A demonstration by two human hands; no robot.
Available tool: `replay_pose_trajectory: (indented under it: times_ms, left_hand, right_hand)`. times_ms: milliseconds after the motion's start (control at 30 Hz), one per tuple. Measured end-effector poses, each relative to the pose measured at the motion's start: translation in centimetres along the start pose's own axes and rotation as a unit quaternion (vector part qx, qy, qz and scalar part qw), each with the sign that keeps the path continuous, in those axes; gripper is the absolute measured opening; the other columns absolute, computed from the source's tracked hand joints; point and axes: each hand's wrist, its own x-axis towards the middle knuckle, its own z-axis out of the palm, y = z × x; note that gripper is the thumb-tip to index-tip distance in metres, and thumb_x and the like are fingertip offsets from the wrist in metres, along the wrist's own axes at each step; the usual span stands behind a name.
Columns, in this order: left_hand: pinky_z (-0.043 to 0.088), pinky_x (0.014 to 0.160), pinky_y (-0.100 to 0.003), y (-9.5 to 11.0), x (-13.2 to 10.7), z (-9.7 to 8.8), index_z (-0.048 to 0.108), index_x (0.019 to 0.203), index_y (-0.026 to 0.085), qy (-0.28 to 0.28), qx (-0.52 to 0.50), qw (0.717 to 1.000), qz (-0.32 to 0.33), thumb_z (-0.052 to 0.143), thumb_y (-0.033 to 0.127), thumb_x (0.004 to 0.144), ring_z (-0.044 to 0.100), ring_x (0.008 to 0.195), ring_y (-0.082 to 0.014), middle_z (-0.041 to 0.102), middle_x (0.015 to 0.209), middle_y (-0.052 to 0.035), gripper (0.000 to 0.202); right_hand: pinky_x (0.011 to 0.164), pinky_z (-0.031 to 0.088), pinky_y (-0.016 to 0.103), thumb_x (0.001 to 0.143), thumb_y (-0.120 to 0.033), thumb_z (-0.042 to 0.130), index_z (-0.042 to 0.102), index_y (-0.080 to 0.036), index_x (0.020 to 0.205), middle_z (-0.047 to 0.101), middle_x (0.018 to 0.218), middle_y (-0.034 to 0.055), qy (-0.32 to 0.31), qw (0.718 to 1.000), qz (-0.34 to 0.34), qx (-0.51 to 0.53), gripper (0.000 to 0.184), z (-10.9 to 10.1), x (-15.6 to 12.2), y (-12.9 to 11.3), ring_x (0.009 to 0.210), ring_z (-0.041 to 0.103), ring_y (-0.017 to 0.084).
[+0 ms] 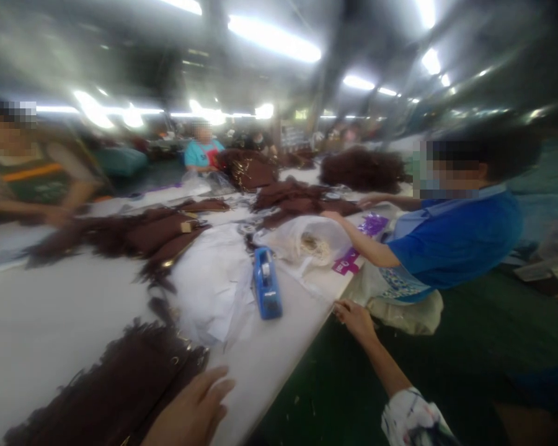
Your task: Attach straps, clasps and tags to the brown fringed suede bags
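Observation:
My left hand [193,409] lies at the bottom of the view with its fingers stretched out flat, open. It rests on the edge of a dark brown fringed bag [116,390] on the white table [41,322]. My right hand [353,317] reaches out from a patterned sleeve [413,421]. Its fingertips touch the table's right edge, loosely extended and holding nothing I can see. A blue tape dispenser [266,284] stands on the table between my hands, farther back. The picture is blurred by motion.
More brown fringed bags [144,235] and white paper sheets [214,279] lie along the table, with a clear plastic bag [311,244] beside them. A person in blue [451,241] works at the right edge. Other people sit at the left and far end. The green floor [446,371] lies to the right.

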Motion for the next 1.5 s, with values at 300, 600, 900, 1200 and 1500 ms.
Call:
replay_pose_trajectory:
  times_ms: [300, 600, 900, 1200, 1500]
  left_hand:
    - [0.029, 0.115, -0.044, 12.8, 19.7, 13.7, 0.023, 0.147, 0.014, -0.047, -0.090, 0.991, 0.089, 0.048, 0.022, 0.086, 0.027, 0.140, -0.0275, 0.030, 0.153, -0.0130, 0.067]
    - [0.023, 0.113, -0.058, 10.6, 21.9, 19.6, 0.038, 0.139, 0.029, -0.016, 0.024, 0.996, 0.088, 0.041, 0.041, 0.094, 0.017, 0.143, -0.0310, 0.033, 0.152, -0.0043, 0.047]
    - [0.025, 0.113, -0.058, 10.7, 22.1, 19.9, 0.038, 0.139, 0.027, 0.002, 0.014, 0.996, 0.083, 0.039, 0.040, 0.095, 0.020, 0.142, -0.0306, 0.036, 0.150, -0.0039, 0.046]
    - [0.029, 0.116, -0.047, 9.9, 21.7, 19.4, 0.028, 0.144, 0.017, 0.050, -0.108, 0.992, 0.025, 0.038, 0.024, 0.094, 0.027, 0.141, -0.0244, 0.032, 0.151, -0.0125, 0.052]
    - [0.030, 0.117, -0.047, 9.3, 22.0, 20.4, 0.023, 0.146, 0.016, 0.047, -0.104, 0.993, 0.031, 0.039, 0.021, 0.093, 0.022, 0.143, -0.0243, 0.026, 0.154, -0.0123, 0.056]
  right_hand:
    - [0.062, 0.049, 0.025, 0.086, -0.041, 0.042, 0.064, -0.020, 0.108, 0.071, 0.076, 0.0007, -0.091, 0.995, -0.025, 0.040, 0.038, -0.5, -1.8, 0.0, 0.064, 0.066, 0.016]
    - [0.058, 0.039, 0.025, 0.095, -0.040, 0.031, 0.058, -0.025, 0.080, 0.064, 0.066, 0.0005, -0.023, 0.973, -0.138, -0.186, 0.034, -1.2, -4.5, 2.0, 0.059, 0.061, 0.016]
    - [0.059, 0.041, 0.026, 0.094, -0.041, 0.032, 0.059, -0.026, 0.087, 0.065, 0.066, 0.0007, -0.059, 0.983, -0.093, -0.149, 0.032, -1.1, -4.8, 3.9, 0.060, 0.063, 0.017]
    - [0.065, 0.044, 0.028, 0.093, -0.047, 0.032, 0.056, -0.027, 0.101, 0.067, 0.072, 0.0006, -0.092, 0.991, -0.033, -0.095, 0.032, -2.5, -3.5, 3.5, 0.069, 0.066, 0.019]
    - [0.076, 0.044, 0.031, 0.092, -0.036, 0.036, 0.059, -0.025, 0.095, 0.069, 0.091, 0.0036, -0.128, 0.974, -0.123, -0.138, 0.026, -2.5, 0.2, -0.9, 0.084, 0.066, 0.021]
